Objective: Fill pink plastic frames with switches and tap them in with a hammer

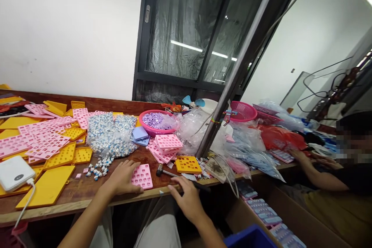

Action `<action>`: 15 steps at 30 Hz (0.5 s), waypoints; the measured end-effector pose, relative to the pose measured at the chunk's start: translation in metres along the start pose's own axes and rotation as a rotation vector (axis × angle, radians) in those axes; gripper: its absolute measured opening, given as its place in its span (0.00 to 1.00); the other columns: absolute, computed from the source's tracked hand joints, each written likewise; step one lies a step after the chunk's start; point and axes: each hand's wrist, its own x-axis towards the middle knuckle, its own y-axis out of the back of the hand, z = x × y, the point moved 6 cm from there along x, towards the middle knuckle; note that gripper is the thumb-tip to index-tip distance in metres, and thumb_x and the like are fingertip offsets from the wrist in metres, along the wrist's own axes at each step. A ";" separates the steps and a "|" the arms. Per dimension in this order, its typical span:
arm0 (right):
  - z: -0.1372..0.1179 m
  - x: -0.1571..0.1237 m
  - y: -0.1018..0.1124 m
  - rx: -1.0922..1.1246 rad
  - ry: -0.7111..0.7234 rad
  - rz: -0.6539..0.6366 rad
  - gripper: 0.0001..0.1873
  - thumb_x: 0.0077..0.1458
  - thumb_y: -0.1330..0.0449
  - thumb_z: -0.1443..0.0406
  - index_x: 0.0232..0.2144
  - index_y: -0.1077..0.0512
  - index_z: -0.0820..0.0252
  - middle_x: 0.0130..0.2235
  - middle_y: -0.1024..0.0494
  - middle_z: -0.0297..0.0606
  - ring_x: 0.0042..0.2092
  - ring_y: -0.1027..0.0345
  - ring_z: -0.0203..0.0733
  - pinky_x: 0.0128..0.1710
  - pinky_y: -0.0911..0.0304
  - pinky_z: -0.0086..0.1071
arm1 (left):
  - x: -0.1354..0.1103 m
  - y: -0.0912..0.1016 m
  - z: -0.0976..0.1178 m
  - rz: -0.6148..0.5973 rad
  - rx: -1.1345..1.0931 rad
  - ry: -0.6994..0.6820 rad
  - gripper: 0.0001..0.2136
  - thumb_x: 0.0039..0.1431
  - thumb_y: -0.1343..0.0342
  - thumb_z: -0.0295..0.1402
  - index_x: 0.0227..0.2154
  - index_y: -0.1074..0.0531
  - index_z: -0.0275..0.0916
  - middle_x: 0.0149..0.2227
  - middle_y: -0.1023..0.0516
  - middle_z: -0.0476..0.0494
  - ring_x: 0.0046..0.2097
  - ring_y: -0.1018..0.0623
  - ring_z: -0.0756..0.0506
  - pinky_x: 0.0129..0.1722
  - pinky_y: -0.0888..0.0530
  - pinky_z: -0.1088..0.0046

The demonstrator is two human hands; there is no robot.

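Flat on the table at its front edge lies a small pink plastic panel (145,176) with rows of square openings. My left hand (124,177) holds its left side, thumb along the near edge and fingers at the far edge. Right of the panel is a small hammer (159,170), its head towards the panel and its dark handle pointing right. My right hand (188,197) hovers at the handle with fingers apart; part of the shaft is hidden behind the fingers, and contact is unclear. A few small pink pieces (78,176) and loose blue-and-white pieces (99,168) lie to the left.
A bag of blue-and-white pieces (112,133), yellow panels (48,186), a power bank (16,172) and a pink basket of purple pieces (158,120) crowd the table. A metal post (232,81) rises at right. Beyond it a co-worker (328,178) sits beside a cardboard box (247,217).
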 end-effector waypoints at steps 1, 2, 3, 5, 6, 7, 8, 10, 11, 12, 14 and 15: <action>-0.009 0.000 -0.014 0.136 -0.038 -0.068 0.20 0.64 0.42 0.50 0.48 0.26 0.57 0.41 0.22 0.41 0.41 0.27 0.46 0.43 0.31 0.40 | 0.000 0.005 0.007 0.050 -0.008 -0.004 0.44 0.43 0.34 0.59 0.61 0.32 0.42 0.58 0.26 0.34 0.57 0.27 0.31 0.58 0.32 0.56; -0.017 0.000 -0.027 0.282 -0.085 -0.128 0.23 0.64 0.42 0.48 0.52 0.29 0.57 0.39 0.22 0.40 0.37 0.27 0.43 0.38 0.31 0.37 | 0.001 0.011 0.015 0.099 -0.021 -0.013 0.42 0.44 0.34 0.57 0.61 0.32 0.42 0.57 0.25 0.35 0.56 0.26 0.32 0.57 0.31 0.56; -0.023 0.000 -0.040 0.434 -0.132 -0.179 0.27 0.64 0.43 0.47 0.57 0.33 0.56 0.38 0.23 0.38 0.33 0.28 0.40 0.33 0.32 0.33 | 0.003 0.016 0.024 0.143 -0.039 -0.031 0.40 0.46 0.34 0.56 0.60 0.32 0.43 0.57 0.25 0.35 0.56 0.26 0.33 0.57 0.31 0.57; -0.030 0.005 -0.058 0.700 -0.229 -0.227 0.34 0.63 0.45 0.44 0.61 0.39 0.57 0.35 0.24 0.36 0.27 0.30 0.36 0.24 0.36 0.28 | 0.006 0.027 0.046 0.216 -0.066 -0.087 0.38 0.50 0.36 0.55 0.61 0.33 0.43 0.59 0.26 0.36 0.58 0.27 0.34 0.60 0.34 0.56; -0.032 0.010 -0.062 0.797 -0.271 -0.222 0.35 0.62 0.45 0.42 0.60 0.39 0.58 0.32 0.24 0.34 0.24 0.32 0.35 0.21 0.39 0.27 | 0.008 0.033 0.056 0.248 -0.070 -0.112 0.36 0.52 0.37 0.55 0.61 0.34 0.43 0.61 0.28 0.35 0.60 0.30 0.33 0.62 0.36 0.55; -0.031 0.018 -0.063 0.859 -0.307 -0.191 0.35 0.60 0.43 0.42 0.57 0.37 0.59 0.29 0.26 0.33 0.21 0.34 0.35 0.19 0.41 0.26 | 0.008 0.038 0.065 0.280 -0.068 -0.126 0.35 0.55 0.39 0.54 0.62 0.34 0.42 0.64 0.31 0.35 0.63 0.33 0.33 0.65 0.40 0.53; -0.030 0.028 -0.060 0.889 -0.332 -0.145 0.34 0.57 0.41 0.42 0.53 0.35 0.60 0.26 0.27 0.31 0.20 0.35 0.35 0.18 0.41 0.26 | 0.008 0.043 0.073 0.316 -0.065 -0.125 0.33 0.57 0.41 0.52 0.62 0.35 0.42 0.67 0.35 0.35 0.66 0.36 0.33 0.67 0.43 0.51; -0.024 0.053 -0.045 0.873 -0.351 -0.023 0.31 0.54 0.39 0.42 0.47 0.32 0.61 0.24 0.28 0.31 0.20 0.35 0.36 0.18 0.38 0.28 | 0.000 0.052 0.083 0.381 -0.068 -0.090 0.29 0.61 0.44 0.49 0.62 0.35 0.42 0.69 0.40 0.35 0.69 0.40 0.32 0.68 0.45 0.49; -0.021 0.067 -0.034 0.854 -0.350 0.026 0.30 0.54 0.39 0.43 0.46 0.32 0.61 0.25 0.27 0.32 0.21 0.34 0.37 0.19 0.37 0.29 | -0.007 0.055 0.085 0.402 -0.079 -0.067 0.27 0.63 0.45 0.47 0.62 0.35 0.44 0.69 0.40 0.36 0.69 0.40 0.33 0.68 0.44 0.48; -0.017 0.080 -0.023 0.833 -0.344 0.064 0.30 0.54 0.40 0.43 0.45 0.32 0.61 0.26 0.26 0.34 0.22 0.32 0.39 0.20 0.35 0.31 | -0.017 0.057 0.085 0.424 -0.097 -0.041 0.25 0.63 0.46 0.46 0.61 0.34 0.46 0.68 0.38 0.38 0.68 0.39 0.33 0.67 0.43 0.48; -0.007 0.103 0.003 0.775 -0.326 0.132 0.31 0.54 0.40 0.42 0.46 0.32 0.62 0.27 0.25 0.36 0.24 0.30 0.41 0.23 0.32 0.34 | -0.046 0.061 0.073 0.503 -0.145 0.031 0.21 0.62 0.45 0.46 0.58 0.31 0.52 0.65 0.32 0.42 0.66 0.35 0.34 0.66 0.39 0.48; 0.000 0.111 0.015 0.744 -0.316 0.168 0.32 0.54 0.40 0.43 0.48 0.32 0.62 0.28 0.24 0.37 0.25 0.29 0.42 0.23 0.31 0.34 | -0.066 0.064 0.061 0.585 -0.173 0.087 0.19 0.62 0.44 0.47 0.55 0.30 0.54 0.62 0.29 0.44 0.64 0.32 0.34 0.65 0.37 0.48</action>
